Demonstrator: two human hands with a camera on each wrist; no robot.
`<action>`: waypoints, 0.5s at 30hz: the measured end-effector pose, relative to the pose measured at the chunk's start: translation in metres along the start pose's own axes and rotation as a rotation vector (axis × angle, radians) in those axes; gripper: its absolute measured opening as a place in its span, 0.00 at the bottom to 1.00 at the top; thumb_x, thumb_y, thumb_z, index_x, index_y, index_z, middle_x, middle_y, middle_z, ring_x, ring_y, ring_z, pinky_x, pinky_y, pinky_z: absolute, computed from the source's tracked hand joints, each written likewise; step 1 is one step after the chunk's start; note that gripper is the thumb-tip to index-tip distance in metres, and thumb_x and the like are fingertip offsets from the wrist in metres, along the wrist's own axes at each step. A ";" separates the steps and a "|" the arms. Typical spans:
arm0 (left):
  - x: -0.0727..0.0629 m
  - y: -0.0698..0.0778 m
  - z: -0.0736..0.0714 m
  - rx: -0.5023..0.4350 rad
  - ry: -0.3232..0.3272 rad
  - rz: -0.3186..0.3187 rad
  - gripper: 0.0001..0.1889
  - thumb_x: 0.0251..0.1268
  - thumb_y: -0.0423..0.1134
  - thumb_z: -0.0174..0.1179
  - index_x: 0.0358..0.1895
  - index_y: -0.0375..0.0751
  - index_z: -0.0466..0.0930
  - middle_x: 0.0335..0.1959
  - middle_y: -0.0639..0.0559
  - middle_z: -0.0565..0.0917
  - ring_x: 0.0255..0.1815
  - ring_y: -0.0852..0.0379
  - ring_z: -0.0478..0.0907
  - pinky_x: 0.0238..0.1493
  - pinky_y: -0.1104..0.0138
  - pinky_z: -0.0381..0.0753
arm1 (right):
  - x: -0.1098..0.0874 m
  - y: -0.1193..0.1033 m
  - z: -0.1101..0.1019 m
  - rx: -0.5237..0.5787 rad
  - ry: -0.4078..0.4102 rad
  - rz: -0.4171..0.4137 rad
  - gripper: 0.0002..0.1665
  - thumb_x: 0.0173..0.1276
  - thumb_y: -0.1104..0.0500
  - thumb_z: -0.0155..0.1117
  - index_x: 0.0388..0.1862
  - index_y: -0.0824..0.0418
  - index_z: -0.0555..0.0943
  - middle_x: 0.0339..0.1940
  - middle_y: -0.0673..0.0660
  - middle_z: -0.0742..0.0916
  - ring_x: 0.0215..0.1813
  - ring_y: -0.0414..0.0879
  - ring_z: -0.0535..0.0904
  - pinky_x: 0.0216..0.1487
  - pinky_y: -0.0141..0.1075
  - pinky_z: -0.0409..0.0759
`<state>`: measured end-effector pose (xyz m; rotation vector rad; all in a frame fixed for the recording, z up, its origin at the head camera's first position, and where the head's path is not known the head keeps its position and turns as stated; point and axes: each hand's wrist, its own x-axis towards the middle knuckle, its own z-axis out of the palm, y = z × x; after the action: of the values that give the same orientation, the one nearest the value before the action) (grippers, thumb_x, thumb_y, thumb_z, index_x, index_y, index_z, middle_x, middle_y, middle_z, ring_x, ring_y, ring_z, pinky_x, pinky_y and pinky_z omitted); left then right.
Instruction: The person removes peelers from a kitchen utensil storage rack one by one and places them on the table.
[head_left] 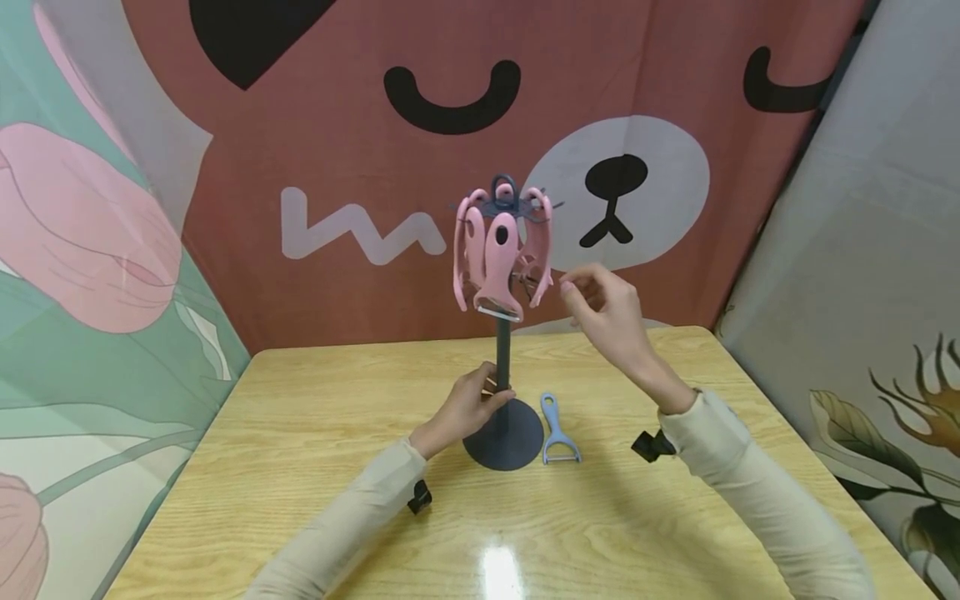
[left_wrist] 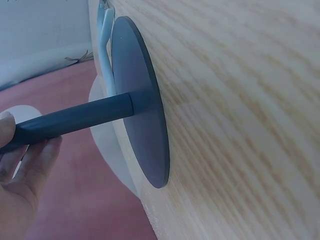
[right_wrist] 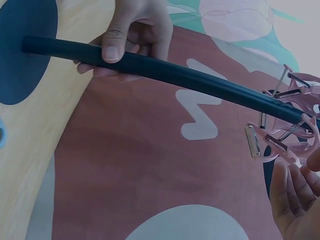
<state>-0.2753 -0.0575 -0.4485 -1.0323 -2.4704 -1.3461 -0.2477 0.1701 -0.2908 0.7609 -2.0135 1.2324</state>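
Note:
A dark display stand (head_left: 503, 350) stands upright on its round base (head_left: 519, 448). My left hand (head_left: 467, 404) grips its pole a little above the base; in the left wrist view the fingers and thumb lie round the pole (left_wrist: 80, 117). Several pink peelers (head_left: 498, 262) hang from the hooks at the top, blades down. My right hand (head_left: 609, 317) is raised just right of them, its fingers bent and nothing visible in them. The right wrist view has its fingertips close by the peelers' blade ends (right_wrist: 255, 142); contact is unclear.
A blue peeler (head_left: 553, 427) lies on the wooden table (head_left: 315, 467), just right of the stand's base. Behind the table hangs a printed cloth (head_left: 337, 150) with a bear face. More patterned cloth (head_left: 847, 275) borders the right side.

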 end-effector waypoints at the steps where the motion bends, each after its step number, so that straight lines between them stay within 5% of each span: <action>1: 0.000 0.000 0.000 0.000 0.002 0.000 0.12 0.70 0.38 0.62 0.50 0.37 0.73 0.40 0.46 0.83 0.40 0.52 0.86 0.37 0.70 0.84 | 0.001 -0.006 -0.001 0.010 0.001 -0.004 0.06 0.71 0.73 0.59 0.44 0.74 0.80 0.29 0.65 0.83 0.23 0.34 0.76 0.25 0.25 0.77; 5: 0.001 0.000 0.000 0.003 0.009 0.005 0.12 0.70 0.38 0.62 0.50 0.37 0.73 0.40 0.46 0.83 0.40 0.52 0.86 0.37 0.69 0.84 | 0.006 -0.027 -0.002 0.065 0.006 -0.022 0.06 0.70 0.75 0.57 0.42 0.78 0.78 0.29 0.67 0.82 0.25 0.34 0.77 0.25 0.27 0.80; 15: 0.001 -0.002 0.000 0.003 0.008 0.012 0.14 0.70 0.38 0.62 0.51 0.35 0.74 0.40 0.46 0.83 0.40 0.52 0.86 0.37 0.68 0.84 | 0.013 -0.035 0.000 0.138 0.009 -0.022 0.08 0.71 0.75 0.56 0.46 0.80 0.77 0.33 0.68 0.84 0.25 0.35 0.78 0.25 0.29 0.80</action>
<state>-0.2770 -0.0578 -0.4492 -1.0381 -2.4556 -1.3403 -0.2297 0.1545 -0.2620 0.8394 -1.9225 1.3709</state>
